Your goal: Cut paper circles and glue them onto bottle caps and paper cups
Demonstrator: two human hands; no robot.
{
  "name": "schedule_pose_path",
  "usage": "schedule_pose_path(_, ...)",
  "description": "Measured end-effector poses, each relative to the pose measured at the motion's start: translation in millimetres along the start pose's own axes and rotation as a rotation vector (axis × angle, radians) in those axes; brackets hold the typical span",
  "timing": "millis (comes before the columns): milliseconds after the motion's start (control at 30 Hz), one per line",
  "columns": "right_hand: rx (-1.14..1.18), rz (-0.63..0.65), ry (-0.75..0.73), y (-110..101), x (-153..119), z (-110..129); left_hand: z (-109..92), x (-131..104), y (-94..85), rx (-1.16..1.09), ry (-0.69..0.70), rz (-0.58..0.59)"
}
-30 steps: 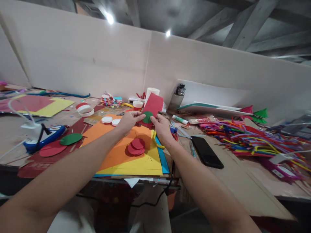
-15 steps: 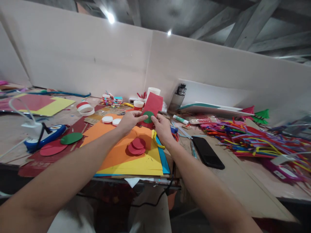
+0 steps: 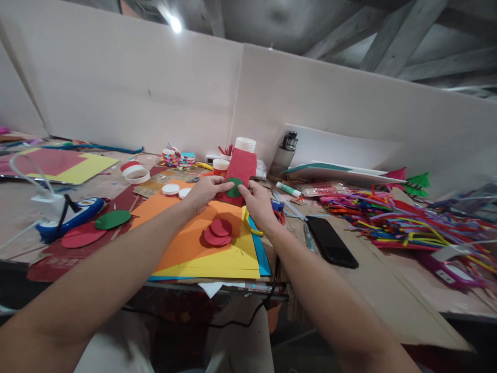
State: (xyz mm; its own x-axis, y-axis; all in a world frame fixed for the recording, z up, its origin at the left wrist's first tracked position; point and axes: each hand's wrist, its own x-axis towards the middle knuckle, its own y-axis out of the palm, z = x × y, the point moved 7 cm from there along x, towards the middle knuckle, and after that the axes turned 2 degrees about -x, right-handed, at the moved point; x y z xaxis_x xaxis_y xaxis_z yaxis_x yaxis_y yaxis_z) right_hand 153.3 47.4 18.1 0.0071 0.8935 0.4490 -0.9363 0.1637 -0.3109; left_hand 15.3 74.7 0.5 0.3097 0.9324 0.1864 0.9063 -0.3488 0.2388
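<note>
Head view: both hands [image 3: 207, 191] [image 3: 259, 203] pinch the green circle [image 3: 234, 188] against red paper [image 3: 242, 165], shifted slightly left.

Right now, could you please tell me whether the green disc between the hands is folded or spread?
Spread: the green disc shows a round face, with no visible fold, between the left hand and right hand.

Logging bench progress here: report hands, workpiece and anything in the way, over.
Left hand and right hand pinching green circle. Red paper behind it. Overlapping red circles closer in, clear of both hands.
</note>
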Motion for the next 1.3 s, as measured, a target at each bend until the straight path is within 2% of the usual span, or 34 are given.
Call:
schedule_pose_path(200, -0.023, 0.079, -0.021, 7.3, 2.4, -5.2, -1.7, -0.3, 0.0, -0.043, -0.004, -0.018)
schedule_pose_path(333, -0.157, 0.181, 0.017, -3.8, 5.8, 2.4, -0.7, 4.4, -10.2, -0.127, -0.024, -0.079)
schedule_pose_path(367, -0.283, 0.181, 0.018, -10.6, 6.2, 5.6, 0.5, 6.2, -14.8, -0.155, -0.033, -0.109)
schedule_pose_path(433, -0.677, 0.223, 0.017, -20.9, 4.4, 9.7, 3.6, 9.5, -24.4, -0.198, -0.053, -0.172)
schedule_pose_path(533, -1.179, 0.428, 0.03, -21.5, -5.4, 2.4, 6.4, 12.2, -36.9, -0.227, -0.067, -0.263)
schedule_pose_path(633, -1.394, 0.526, 0.025, -14.9, -14.4, -8.8, 6.5, 12.1, -43.4, -0.263, -0.068, -0.32)
schedule_pose_path(833, -1.493, 0.433, 0.071, -6.5, -19.2, -19.7, 8.4, 13.1, -45.3, -0.316, -0.09, -0.343)
schedule_pose_path(1000, -1.497, 0.425, 0.101, -3.1, -21.4, -13.0, 8.1, 12.0, -45.1, -0.346, -0.111, -0.354)
schedule_pose_path(1300, -1.41, 0.518, 0.22, -6.5, -25.3, -10.2, 8.3, 10.6, -44.2, -0.378, -0.13, -0.38)
